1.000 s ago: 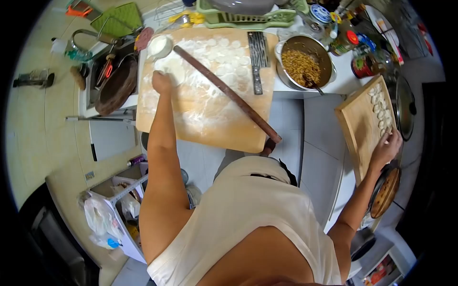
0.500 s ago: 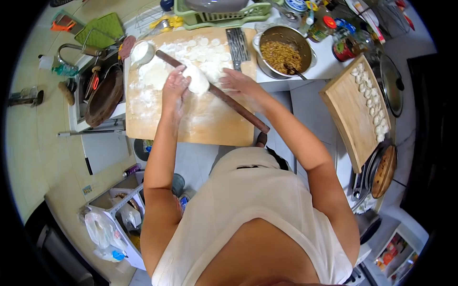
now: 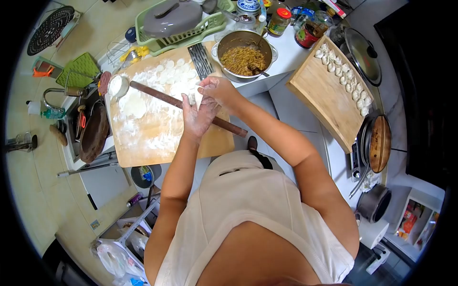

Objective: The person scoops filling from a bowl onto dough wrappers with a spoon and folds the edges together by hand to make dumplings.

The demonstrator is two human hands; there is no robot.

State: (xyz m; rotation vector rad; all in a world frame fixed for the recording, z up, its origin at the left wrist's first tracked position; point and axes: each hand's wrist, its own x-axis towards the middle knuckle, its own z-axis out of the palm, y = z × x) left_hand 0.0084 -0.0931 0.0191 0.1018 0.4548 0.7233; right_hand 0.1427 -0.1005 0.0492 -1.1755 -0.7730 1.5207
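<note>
Over the right part of the floured wooden board (image 3: 176, 152), my right hand (image 3: 220, 94) pinches a thin white dough wrapper (image 3: 199, 97) with its fingertips. My left hand (image 3: 198, 118) is just below, palm up, thumb and fingers apart, seemingly touching the wrapper's lower part. A long brown rolling pin (image 3: 155, 93) lies diagonally across the board, partly hidden by my left hand. Behind it are several round dough wrappers (image 3: 169, 69) and a larger flattened dough piece (image 3: 133, 106). A white container of flour (image 3: 118, 86) stands at the board's left side.
A pot (image 3: 273, 52) of minced filling with a spoon stands behind my right hand. To the right, a wooden tray (image 3: 324, 100) bears rows of dumplings. A dark streaked flat rectangle (image 3: 200, 61) lies on the board's far corner. The sink (image 3: 71, 128) is left.
The wrapper has passed from my left fingers to my right fingertips. Both hands have come together at the board's right, and the view has shifted, with the pin still lying diagonally.
</note>
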